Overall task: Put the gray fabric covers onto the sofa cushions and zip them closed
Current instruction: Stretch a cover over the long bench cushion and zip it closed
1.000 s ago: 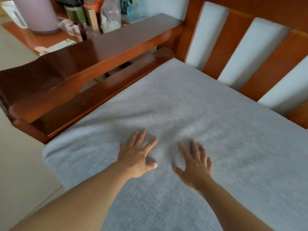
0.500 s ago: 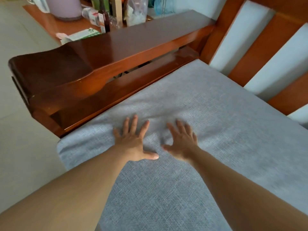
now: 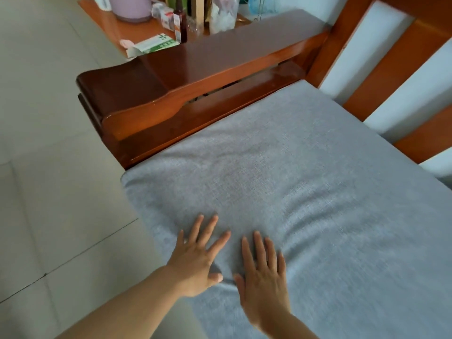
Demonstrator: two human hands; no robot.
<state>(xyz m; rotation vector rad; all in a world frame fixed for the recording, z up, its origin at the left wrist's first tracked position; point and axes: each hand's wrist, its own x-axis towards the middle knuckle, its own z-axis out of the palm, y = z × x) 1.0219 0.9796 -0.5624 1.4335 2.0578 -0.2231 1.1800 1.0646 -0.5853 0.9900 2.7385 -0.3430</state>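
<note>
Both hands, left hand (image 3: 195, 261); right hand (image 3: 263, 277), have slid back along the gray cover (image 3: 305, 192).

Matt, coarse-woven gray cloth cover (image 3: 305, 179); glossy varnished wooden armrest (image 3: 208, 59); smooth pale floor tiles (image 3: 49, 118).

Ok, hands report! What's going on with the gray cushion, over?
Left hand and right hand flat, fingers spread, pressing gray cushion. Cover on, slightly wrinkled; zipper not visible. Nothing in the way.
</note>
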